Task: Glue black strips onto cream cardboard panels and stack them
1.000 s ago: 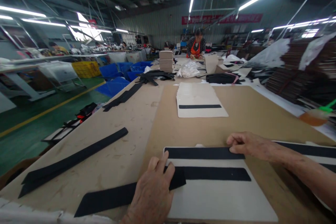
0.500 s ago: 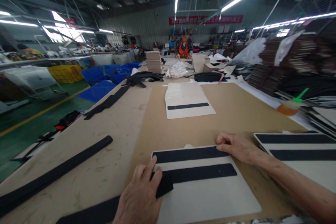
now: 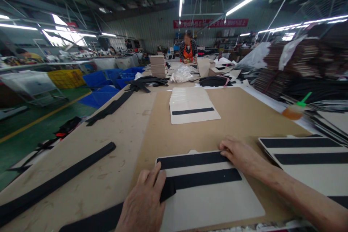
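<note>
A white panel (image 3: 214, 203) lies in front of me on the brown board, with two black strips across it. My left hand (image 3: 144, 203) lies flat with fingers stretched over the left end of the lower black strip (image 3: 206, 177), where a longer black strip (image 3: 95, 221) runs off to the left. My right hand (image 3: 239, 154) presses with fingers flat on the right end of the upper black strip (image 3: 193, 160).
A second striped white panel (image 3: 307, 159) lies at the right. A stack of white panels (image 3: 191, 107) sits further ahead. Loose black strips (image 3: 57, 181) lie at the left. An orange drink cup (image 3: 292, 111) stands at the right. A person works at the far end.
The view has shifted right, so the panel sits further left in frame. Both hands stay on the strip ends; the right hand has slid slightly left along the upper strip.
</note>
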Motion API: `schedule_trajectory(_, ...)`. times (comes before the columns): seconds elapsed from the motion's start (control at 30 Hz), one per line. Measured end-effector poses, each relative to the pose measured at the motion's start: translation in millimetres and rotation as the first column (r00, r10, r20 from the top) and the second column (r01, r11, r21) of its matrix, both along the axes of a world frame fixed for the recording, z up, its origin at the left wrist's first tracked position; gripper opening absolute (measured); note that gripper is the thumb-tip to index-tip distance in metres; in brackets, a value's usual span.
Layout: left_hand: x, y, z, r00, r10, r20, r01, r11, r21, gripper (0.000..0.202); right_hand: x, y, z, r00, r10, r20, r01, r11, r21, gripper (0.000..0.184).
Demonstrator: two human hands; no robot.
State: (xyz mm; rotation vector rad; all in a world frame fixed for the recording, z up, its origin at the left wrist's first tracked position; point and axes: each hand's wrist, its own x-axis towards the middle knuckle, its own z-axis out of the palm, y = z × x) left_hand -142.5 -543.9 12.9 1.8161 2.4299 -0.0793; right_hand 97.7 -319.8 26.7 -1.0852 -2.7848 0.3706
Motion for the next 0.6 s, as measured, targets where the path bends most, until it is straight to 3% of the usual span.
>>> schedule_trajectory(0.2, 12, 22, 25.8, 0.999, -0.01, -0.033, 0.009, 1.0, -0.025, 0.063, -35, -56, 14.9, 0.921, 0.057, 0.385, -0.164, 0.953, 0.253, 0.064)
schedule_trajectory(0.3, 21, 32, 29.8, 0.995, -0.03, -0.091, 0.03, 1.0, 0.007, 0.056, -49, -73, 15.3, 0.87, 0.064, 0.488, -0.227, 0.932, 0.282, 0.071)
schedule_trajectory(0.43, 19, 34, 23.1, 0.992, -0.025, -0.121, 0.029, 0.999, 0.031, 0.054, -40, -70, 7.5, 0.918, 0.078, 0.389, -0.204, 0.934, 0.294, 0.067)
schedule_trajectory(0.6, 2, 18, 17.1, 0.995, -0.007, -0.099, 0.015, 0.997, 0.081, 0.052, 7, -46, -7.6, 0.962, 0.058, 0.268, -0.139, 0.945, 0.295, 0.067)
